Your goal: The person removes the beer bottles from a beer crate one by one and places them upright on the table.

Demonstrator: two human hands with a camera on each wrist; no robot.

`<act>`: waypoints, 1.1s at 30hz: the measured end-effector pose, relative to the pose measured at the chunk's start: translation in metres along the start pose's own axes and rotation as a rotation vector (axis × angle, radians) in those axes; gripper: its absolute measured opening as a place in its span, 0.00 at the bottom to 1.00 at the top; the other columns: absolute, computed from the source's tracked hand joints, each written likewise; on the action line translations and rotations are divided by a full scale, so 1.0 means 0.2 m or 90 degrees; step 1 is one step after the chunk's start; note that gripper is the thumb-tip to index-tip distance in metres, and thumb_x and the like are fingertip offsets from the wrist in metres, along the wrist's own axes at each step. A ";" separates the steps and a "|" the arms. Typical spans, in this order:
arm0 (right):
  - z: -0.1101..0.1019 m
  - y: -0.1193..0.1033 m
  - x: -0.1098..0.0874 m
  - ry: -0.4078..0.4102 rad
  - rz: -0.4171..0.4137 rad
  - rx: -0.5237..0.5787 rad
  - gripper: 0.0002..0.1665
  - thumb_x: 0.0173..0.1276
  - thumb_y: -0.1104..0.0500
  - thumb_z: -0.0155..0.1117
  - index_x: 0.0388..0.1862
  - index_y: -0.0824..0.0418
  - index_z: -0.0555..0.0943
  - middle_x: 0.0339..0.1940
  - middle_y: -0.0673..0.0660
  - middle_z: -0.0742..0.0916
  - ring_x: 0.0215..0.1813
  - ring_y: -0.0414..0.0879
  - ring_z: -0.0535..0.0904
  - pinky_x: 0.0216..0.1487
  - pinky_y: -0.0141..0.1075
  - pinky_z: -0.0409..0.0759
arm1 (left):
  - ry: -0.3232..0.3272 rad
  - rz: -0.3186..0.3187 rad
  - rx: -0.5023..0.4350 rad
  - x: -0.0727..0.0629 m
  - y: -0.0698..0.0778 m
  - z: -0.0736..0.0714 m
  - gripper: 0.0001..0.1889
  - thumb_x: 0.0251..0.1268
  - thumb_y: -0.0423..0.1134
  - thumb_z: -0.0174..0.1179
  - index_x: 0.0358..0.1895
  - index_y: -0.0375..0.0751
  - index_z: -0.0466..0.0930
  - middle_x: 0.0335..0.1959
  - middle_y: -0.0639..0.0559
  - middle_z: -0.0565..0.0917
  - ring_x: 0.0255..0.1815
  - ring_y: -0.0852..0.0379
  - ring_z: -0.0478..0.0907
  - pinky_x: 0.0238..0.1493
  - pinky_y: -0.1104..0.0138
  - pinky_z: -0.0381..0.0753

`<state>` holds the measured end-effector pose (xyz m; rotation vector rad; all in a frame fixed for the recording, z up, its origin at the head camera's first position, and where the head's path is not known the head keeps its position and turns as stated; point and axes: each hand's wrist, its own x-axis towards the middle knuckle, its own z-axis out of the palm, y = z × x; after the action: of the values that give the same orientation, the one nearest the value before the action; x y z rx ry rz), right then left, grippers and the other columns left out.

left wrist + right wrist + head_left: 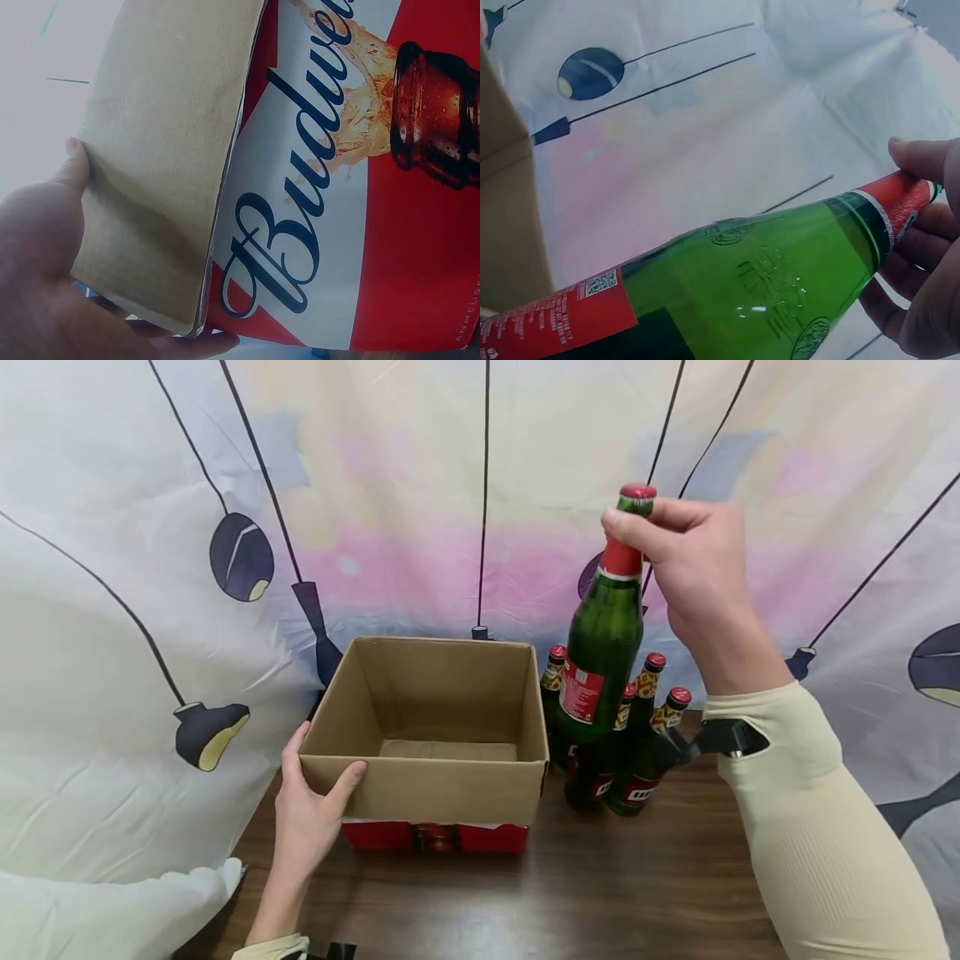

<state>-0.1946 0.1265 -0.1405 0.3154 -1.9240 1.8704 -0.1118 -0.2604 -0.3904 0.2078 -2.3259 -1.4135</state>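
Note:
A green glass beer bottle (606, 618) with a red cap and red neck label hangs in the air, tilted slightly, right of the box. My right hand (693, 547) grips it by the neck, thumb in front; the right wrist view shows its body (765, 277) and fingers round the neck. An open cardboard box (442, 789) stands on the table, its visible inside bare. My left hand (311, 810) holds the box's near left corner, thumb over the front flap and fingers along the side. In the left wrist view the box's printed red and white front (322, 187) shows.
Several green bottles (645, 768) with red caps stand close together right of the box, partly hidden behind the raised bottle. The brown wooden table (600, 885) extends in front. A patterned cloth (420, 527) hangs behind and at the sides.

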 end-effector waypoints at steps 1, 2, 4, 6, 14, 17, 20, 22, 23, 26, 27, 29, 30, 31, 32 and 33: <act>-0.01 0.03 -0.01 -0.003 0.010 -0.013 0.13 0.61 0.57 0.83 0.44 0.60 0.94 0.44 0.51 0.90 0.61 0.46 0.72 0.56 0.39 0.72 | 0.000 -0.004 0.000 0.00 0.00 0.00 0.52 0.67 0.46 0.73 0.87 0.61 0.47 0.75 0.36 0.70 0.69 0.39 0.71 0.59 0.50 0.70; -0.02 0.05 -0.02 -0.007 0.023 -0.029 0.15 0.61 0.56 0.84 0.45 0.59 0.94 0.45 0.50 0.91 0.60 0.46 0.72 0.56 0.39 0.72 | 0.001 -0.008 0.000 -0.01 0.00 0.00 0.52 0.67 0.46 0.73 0.87 0.62 0.47 0.75 0.37 0.70 0.69 0.39 0.71 0.58 0.52 0.70; -0.04 0.10 -0.05 -0.023 0.054 -0.072 0.19 0.61 0.53 0.84 0.49 0.57 0.94 0.45 0.47 0.91 0.59 0.45 0.72 0.56 0.39 0.72 | 0.004 -0.015 0.002 -0.02 0.00 -0.01 0.52 0.67 0.47 0.73 0.87 0.63 0.48 0.75 0.37 0.70 0.68 0.40 0.71 0.57 0.55 0.69; -0.05 0.16 -0.09 -0.041 0.085 -0.117 0.22 0.62 0.49 0.83 0.53 0.55 0.93 0.47 0.46 0.91 0.60 0.45 0.72 0.56 0.39 0.72 | 0.009 -0.021 0.004 -0.02 0.00 -0.01 0.51 0.67 0.47 0.73 0.86 0.63 0.48 0.75 0.39 0.70 0.68 0.41 0.71 0.56 0.58 0.69; -0.08 0.40 -0.22 -0.115 0.144 -0.188 0.28 0.67 0.45 0.78 0.61 0.57 0.89 0.45 0.42 0.91 0.58 0.45 0.77 0.52 0.37 0.78 | 0.017 -0.017 0.011 -0.04 0.00 -0.04 0.50 0.68 0.47 0.73 0.86 0.63 0.49 0.75 0.39 0.71 0.68 0.42 0.71 0.57 0.60 0.68; -0.06 0.48 -0.26 -0.135 0.160 -0.195 0.28 0.68 0.46 0.78 0.61 0.60 0.88 0.41 0.41 0.91 0.52 0.44 0.80 0.47 0.36 0.82 | 0.023 -0.015 0.008 -0.05 0.00 -0.05 0.51 0.67 0.46 0.74 0.86 0.63 0.50 0.75 0.38 0.71 0.69 0.41 0.71 0.59 0.58 0.66; -0.05 0.56 -0.30 -0.146 0.185 -0.192 0.29 0.68 0.47 0.78 0.62 0.61 0.88 0.50 0.50 0.92 0.55 0.47 0.82 0.51 0.41 0.84 | 0.029 -0.010 0.008 -0.05 -0.01 -0.05 0.51 0.66 0.44 0.74 0.86 0.63 0.50 0.75 0.37 0.71 0.69 0.40 0.71 0.59 0.57 0.65; -0.04 0.60 -0.32 -0.150 0.202 -0.200 0.30 0.67 0.47 0.78 0.64 0.61 0.87 0.62 0.56 0.89 0.65 0.50 0.80 0.59 0.45 0.83 | 0.030 -0.008 0.008 -0.05 -0.01 -0.05 0.52 0.66 0.44 0.74 0.86 0.64 0.50 0.75 0.36 0.72 0.68 0.40 0.71 0.59 0.58 0.65; -0.04 0.63 -0.33 -0.149 0.214 -0.199 0.31 0.67 0.48 0.79 0.64 0.61 0.86 0.67 0.59 0.86 0.69 0.51 0.78 0.61 0.48 0.82 | 0.031 -0.008 0.010 -0.05 -0.01 -0.05 0.52 0.66 0.44 0.75 0.86 0.64 0.50 0.74 0.37 0.72 0.68 0.41 0.71 0.58 0.59 0.65; -0.04 0.70 -0.37 -0.148 0.236 -0.198 0.33 0.67 0.48 0.79 0.67 0.61 0.85 0.74 0.60 0.81 0.71 0.53 0.75 0.59 0.44 0.82 | 0.031 -0.007 0.010 -0.06 -0.01 -0.05 0.51 0.66 0.44 0.74 0.86 0.64 0.50 0.74 0.37 0.72 0.67 0.41 0.72 0.57 0.60 0.66; -0.04 0.73 -0.38 -0.145 0.245 -0.193 0.33 0.67 0.48 0.79 0.67 0.61 0.85 0.75 0.61 0.81 0.72 0.54 0.75 0.60 0.46 0.82 | 0.029 -0.008 0.010 -0.06 -0.01 -0.05 0.51 0.66 0.44 0.74 0.86 0.64 0.50 0.74 0.37 0.72 0.67 0.41 0.72 0.57 0.60 0.66; -0.03 0.77 -0.39 -0.140 0.260 -0.180 0.34 0.67 0.49 0.79 0.68 0.62 0.84 0.75 0.61 0.80 0.73 0.55 0.74 0.63 0.48 0.82 | 0.026 -0.010 0.010 -0.05 -0.01 -0.05 0.52 0.66 0.44 0.74 0.86 0.64 0.50 0.74 0.37 0.72 0.67 0.41 0.72 0.56 0.60 0.66; -0.03 0.79 -0.40 -0.137 0.265 -0.178 0.34 0.67 0.49 0.78 0.68 0.63 0.83 0.75 0.61 0.80 0.74 0.56 0.73 0.65 0.49 0.81 | 0.023 -0.009 0.008 -0.05 -0.01 -0.05 0.52 0.66 0.44 0.74 0.86 0.64 0.49 0.74 0.36 0.72 0.67 0.40 0.72 0.56 0.60 0.66; -0.03 0.81 -0.41 -0.135 0.268 -0.177 0.35 0.68 0.49 0.78 0.69 0.64 0.82 0.77 0.62 0.78 0.78 0.56 0.69 0.70 0.52 0.78 | 0.022 -0.010 0.008 -0.05 -0.01 -0.06 0.52 0.66 0.44 0.74 0.86 0.64 0.49 0.74 0.36 0.72 0.67 0.40 0.72 0.56 0.60 0.66; -0.02 0.83 -0.42 -0.131 0.272 -0.176 0.35 0.67 0.50 0.78 0.69 0.64 0.82 0.78 0.62 0.77 0.80 0.57 0.67 0.74 0.56 0.74 | 0.023 -0.011 0.008 -0.05 -0.01 -0.06 0.52 0.66 0.44 0.74 0.86 0.64 0.49 0.74 0.36 0.72 0.67 0.40 0.72 0.57 0.60 0.66; -0.02 0.84 -0.42 -0.128 0.277 -0.175 0.36 0.67 0.50 0.78 0.70 0.65 0.81 0.79 0.62 0.76 0.82 0.58 0.64 0.76 0.58 0.71 | 0.023 -0.011 0.007 -0.05 -0.01 -0.06 0.52 0.66 0.44 0.74 0.86 0.64 0.49 0.74 0.36 0.72 0.67 0.41 0.72 0.57 0.60 0.66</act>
<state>-0.1965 0.1284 -0.3293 -0.0069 -2.5150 1.8444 -0.0984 -0.2675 -0.3910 0.2556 -2.3087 -1.3930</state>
